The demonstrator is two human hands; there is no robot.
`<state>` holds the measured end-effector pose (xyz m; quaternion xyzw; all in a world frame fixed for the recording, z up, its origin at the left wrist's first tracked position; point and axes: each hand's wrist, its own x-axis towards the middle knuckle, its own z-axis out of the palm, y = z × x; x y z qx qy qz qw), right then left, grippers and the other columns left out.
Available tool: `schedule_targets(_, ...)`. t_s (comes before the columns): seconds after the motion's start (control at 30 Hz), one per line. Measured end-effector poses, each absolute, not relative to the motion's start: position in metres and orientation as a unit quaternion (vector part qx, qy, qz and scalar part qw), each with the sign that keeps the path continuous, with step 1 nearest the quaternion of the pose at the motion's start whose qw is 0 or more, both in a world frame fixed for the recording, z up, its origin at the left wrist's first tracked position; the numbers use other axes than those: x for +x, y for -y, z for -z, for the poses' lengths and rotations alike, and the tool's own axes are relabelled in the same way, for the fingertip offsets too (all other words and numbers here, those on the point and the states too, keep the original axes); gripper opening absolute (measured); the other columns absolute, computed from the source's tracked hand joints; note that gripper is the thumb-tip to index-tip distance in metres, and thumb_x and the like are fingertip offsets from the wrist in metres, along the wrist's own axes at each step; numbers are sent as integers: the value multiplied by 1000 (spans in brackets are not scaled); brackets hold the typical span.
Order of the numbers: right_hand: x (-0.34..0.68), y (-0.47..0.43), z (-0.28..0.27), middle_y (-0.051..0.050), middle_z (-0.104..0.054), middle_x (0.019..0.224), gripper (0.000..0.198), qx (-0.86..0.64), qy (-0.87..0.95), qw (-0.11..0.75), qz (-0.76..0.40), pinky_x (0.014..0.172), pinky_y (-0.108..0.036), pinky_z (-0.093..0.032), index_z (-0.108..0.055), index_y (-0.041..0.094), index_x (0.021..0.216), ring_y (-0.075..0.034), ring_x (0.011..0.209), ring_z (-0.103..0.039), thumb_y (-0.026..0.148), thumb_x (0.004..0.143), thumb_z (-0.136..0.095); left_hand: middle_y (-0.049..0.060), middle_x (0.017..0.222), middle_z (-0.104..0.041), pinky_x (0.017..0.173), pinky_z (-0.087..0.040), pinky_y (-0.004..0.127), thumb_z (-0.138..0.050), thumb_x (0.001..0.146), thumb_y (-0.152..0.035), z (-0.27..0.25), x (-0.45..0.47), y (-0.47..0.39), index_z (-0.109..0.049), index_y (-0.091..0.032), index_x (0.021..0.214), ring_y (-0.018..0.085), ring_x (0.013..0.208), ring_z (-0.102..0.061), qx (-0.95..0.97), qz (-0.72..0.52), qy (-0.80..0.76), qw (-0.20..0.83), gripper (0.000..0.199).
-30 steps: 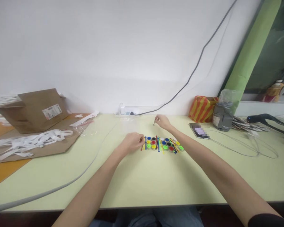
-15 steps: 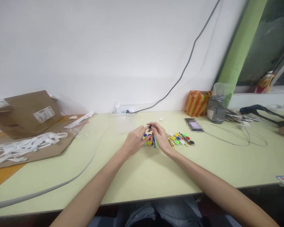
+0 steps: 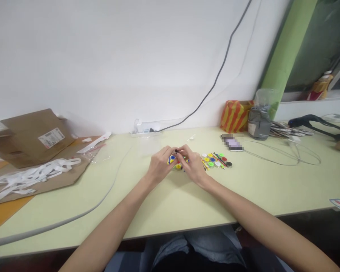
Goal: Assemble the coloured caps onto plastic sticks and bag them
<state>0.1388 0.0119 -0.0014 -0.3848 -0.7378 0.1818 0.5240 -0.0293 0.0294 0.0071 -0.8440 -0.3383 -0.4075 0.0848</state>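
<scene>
My left hand (image 3: 159, 164) and my right hand (image 3: 195, 165) meet at the fingertips above the table. Pinched between them is a small black piece (image 3: 176, 151), too small to identify. Both hands have their fingers bent and closed around it. Below and behind the fingers lie small round discs in yellow, blue and red, partly hidden by my hands. To the right of my right hand spread several more coloured discs (image 3: 211, 164), with thin coloured sticks (image 3: 205, 164) among them.
A phone (image 3: 232, 142) with a cable lies at the right, before a striped bag (image 3: 234, 117) and a grey bag (image 3: 259, 122). At the left are a cardboard box (image 3: 35, 136) and white strips (image 3: 42, 172). A power strip (image 3: 146, 129) stands by the wall.
The view has shifted slightly. My fingertips have drawn closer together around the black piece, and my right hand now covers more of the sticks between the hands.
</scene>
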Motion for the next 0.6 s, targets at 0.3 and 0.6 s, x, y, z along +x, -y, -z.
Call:
schedule_targets(0.3,142,-12,-7,-7,-61,95,26,-321,773,527,-144,84,-32,-45,-59,23,98,-21,91,-57,35,103,-37,4,91,-61,70,-45,30,-39,101,-28,-8,-31,-32,-49,-21,107,18,80,-59,-868,351,345,64,14)
schedule_targets(0.6,142,-11,-13,-2,-57,91,26,-246,732,521,-364,79,-29,-45,-52,23,97,-18,85,-54,48,99,-44,0,73,-58,59,-38,26,-45,100,-38,-12,-41,-35,-54,-21,86,13,64,-54,-867,357,337,81,23)
